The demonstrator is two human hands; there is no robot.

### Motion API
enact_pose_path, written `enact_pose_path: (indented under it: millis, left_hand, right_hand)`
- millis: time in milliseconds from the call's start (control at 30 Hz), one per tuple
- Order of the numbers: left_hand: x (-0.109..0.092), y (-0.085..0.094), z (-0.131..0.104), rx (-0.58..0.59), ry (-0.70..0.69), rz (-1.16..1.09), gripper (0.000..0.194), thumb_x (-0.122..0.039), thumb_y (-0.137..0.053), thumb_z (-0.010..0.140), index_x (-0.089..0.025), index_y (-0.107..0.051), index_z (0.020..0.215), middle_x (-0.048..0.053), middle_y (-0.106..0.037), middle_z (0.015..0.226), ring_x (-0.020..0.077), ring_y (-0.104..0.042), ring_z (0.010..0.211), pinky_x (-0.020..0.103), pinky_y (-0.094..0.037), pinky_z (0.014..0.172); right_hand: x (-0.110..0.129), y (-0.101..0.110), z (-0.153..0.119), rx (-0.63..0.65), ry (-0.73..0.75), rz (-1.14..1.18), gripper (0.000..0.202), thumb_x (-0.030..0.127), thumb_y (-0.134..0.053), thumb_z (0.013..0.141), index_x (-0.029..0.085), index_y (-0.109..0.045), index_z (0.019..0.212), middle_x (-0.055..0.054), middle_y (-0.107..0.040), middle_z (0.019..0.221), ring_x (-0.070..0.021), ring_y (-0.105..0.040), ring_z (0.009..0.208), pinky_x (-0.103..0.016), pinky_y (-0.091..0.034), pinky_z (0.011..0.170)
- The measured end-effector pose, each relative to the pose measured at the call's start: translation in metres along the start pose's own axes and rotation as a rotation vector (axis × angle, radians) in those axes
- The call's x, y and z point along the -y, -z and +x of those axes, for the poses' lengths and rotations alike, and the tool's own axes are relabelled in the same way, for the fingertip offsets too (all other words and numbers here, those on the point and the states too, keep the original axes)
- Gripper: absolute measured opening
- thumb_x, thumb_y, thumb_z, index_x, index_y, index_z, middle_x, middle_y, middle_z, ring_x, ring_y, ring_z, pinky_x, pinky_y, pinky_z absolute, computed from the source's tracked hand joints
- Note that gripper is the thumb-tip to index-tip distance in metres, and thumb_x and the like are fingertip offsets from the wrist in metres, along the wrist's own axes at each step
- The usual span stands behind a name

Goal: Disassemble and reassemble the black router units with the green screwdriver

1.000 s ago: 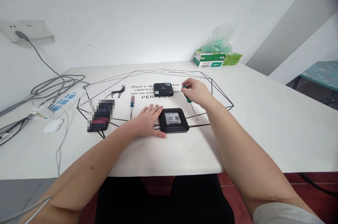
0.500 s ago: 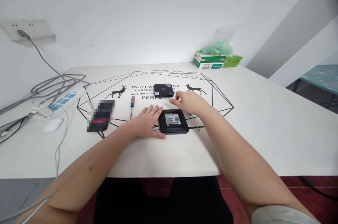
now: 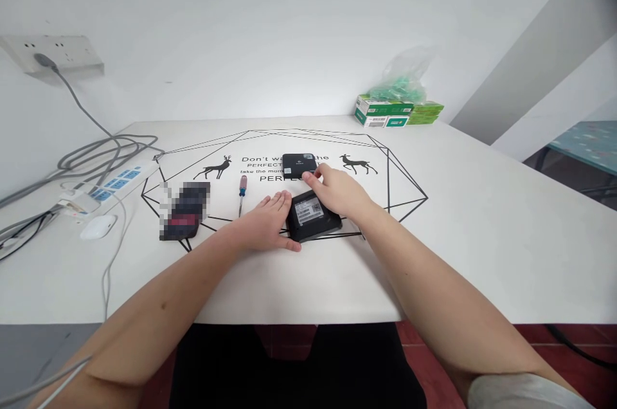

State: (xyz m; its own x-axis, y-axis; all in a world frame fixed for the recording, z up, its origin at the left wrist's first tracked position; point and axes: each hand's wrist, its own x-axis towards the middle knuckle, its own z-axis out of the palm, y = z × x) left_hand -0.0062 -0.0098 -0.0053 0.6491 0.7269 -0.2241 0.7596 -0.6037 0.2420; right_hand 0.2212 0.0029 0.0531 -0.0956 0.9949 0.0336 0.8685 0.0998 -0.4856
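A black square case with a white label lies turned at an angle near the table's middle. My left hand rests flat against its left side, fingers stretched out. Behind the case is a smaller black device with two small stickers. My right hand reaches over the case's back right corner, thumb and fingertips pinched at the device's front right corner. A screwdriver with a red and blue handle lies left of my left hand. Part of a thin metal tool shows beside my right wrist.
A blurred dark object lies on the left. Further left are a power strip, a white earphone case and coiled grey cables. Green and white boxes with a plastic bag on top stand at the back right.
The black case has turned and its label is now tilted. My right hand has moved slightly left, over the case's corner and onto the smaller device's corner. My left hand has barely moved.
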Motion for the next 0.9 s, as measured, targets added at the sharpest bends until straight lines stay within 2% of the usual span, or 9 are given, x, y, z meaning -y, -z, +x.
enact_pose_path:
  millis: [100,200,367,433,500,600,733,800,900]
  left_hand:
    - [0.003,0.001,-0.001,-0.039,0.007,-0.059,0.137,-0.086,-0.061,0.090,0.000,0.001,0.177,0.028,0.001,0.184,0.0443,-0.004,0.173,0.054,-0.014,0.140]
    - [0.005,0.002,-0.002,-0.112,0.016,-0.202,0.145,-0.079,-0.074,0.085,-0.007,0.010,0.178,0.026,0.002,0.185,0.0454,-0.005,0.172,0.056,-0.018,0.140]
    - [0.003,0.006,-0.007,-0.419,-0.123,-0.427,0.151,-0.062,-0.088,0.082,-0.027,0.026,0.176,0.013,0.016,0.187,0.0404,0.008,0.174,0.059,-0.018,0.140]
    - [0.004,0.012,-0.014,-0.455,-0.168,-0.439,0.142,-0.054,-0.088,0.084,-0.031,0.015,0.179,0.012,0.013,0.188,0.0406,0.005,0.174,0.062,-0.020,0.139]
    - [0.008,0.023,-0.024,-0.434,-0.175,-0.423,0.121,-0.048,-0.087,0.085,-0.035,-0.013,0.180,0.011,0.002,0.188,0.0436,-0.003,0.173,0.064,-0.027,0.136]
    - [0.022,0.042,-0.040,-0.367,-0.113,-0.376,0.096,-0.044,-0.086,0.083,-0.036,-0.044,0.168,0.012,-0.024,0.181,0.0436,-0.032,0.166,0.061,-0.039,0.132]
    - [0.044,0.057,-0.051,-0.289,0.073,-0.319,0.095,-0.050,-0.088,0.077,-0.033,-0.050,0.162,0.011,-0.044,0.167,0.0394,-0.057,0.145,0.054,-0.054,0.120]
    - [0.052,0.057,-0.050,-0.273,0.139,-0.272,0.095,-0.056,-0.090,0.074,-0.032,-0.053,0.158,0.010,-0.043,0.168,0.0384,-0.060,0.141,0.050,-0.058,0.114]
    - [0.059,0.052,-0.044,-0.263,0.209,-0.201,0.090,-0.060,-0.088,0.074,-0.029,-0.058,0.153,0.010,-0.047,0.166,0.0360,-0.064,0.135,0.044,-0.061,0.107]
  right_hand:
    - [0.003,-0.005,-0.001,-0.134,0.032,0.316,0.053,0.069,-0.038,0.107,0.022,-0.063,0.117,-0.009,-0.078,0.098,-0.0277,-0.073,0.094,-0.041,-0.053,0.087]
    - [0.007,-0.020,-0.004,-0.162,0.133,0.622,0.059,0.077,-0.041,0.104,0.023,-0.062,0.116,-0.007,-0.077,0.108,-0.0254,-0.072,0.103,-0.041,-0.055,0.094]
    - [0.018,-0.047,-0.018,-0.020,0.342,0.855,0.079,0.090,-0.044,0.097,0.025,-0.059,0.139,-0.012,-0.071,0.146,-0.0269,-0.065,0.137,-0.045,-0.051,0.119]
    - [0.021,-0.052,-0.021,0.025,0.433,0.838,0.081,0.089,-0.037,0.100,0.023,-0.060,0.142,-0.014,-0.070,0.147,-0.0287,-0.064,0.138,-0.049,-0.049,0.123]
    - [0.022,-0.056,-0.022,0.058,0.530,0.765,0.085,0.087,-0.030,0.102,0.019,-0.061,0.141,-0.018,-0.071,0.142,-0.0317,-0.066,0.132,-0.055,-0.049,0.122]
    - [0.017,-0.064,-0.019,0.119,0.621,0.550,0.091,0.087,-0.037,0.101,0.014,-0.054,0.153,-0.024,-0.065,0.149,-0.0388,-0.062,0.138,-0.064,-0.048,0.122]
    - [0.010,-0.082,-0.016,0.261,0.551,0.199,0.111,0.068,-0.076,0.091,0.013,-0.027,0.174,-0.030,-0.023,0.183,-0.0494,-0.027,0.170,-0.071,-0.033,0.133]
    - [0.009,-0.087,-0.016,0.272,0.501,0.107,0.102,0.054,-0.074,0.096,0.011,-0.026,0.175,-0.030,-0.018,0.185,-0.0481,-0.025,0.172,-0.069,-0.033,0.135]
    - [0.010,-0.086,-0.016,0.257,0.458,0.039,0.085,0.047,-0.062,0.104,0.010,-0.031,0.173,-0.029,-0.023,0.184,-0.0452,-0.033,0.169,-0.064,-0.036,0.134]
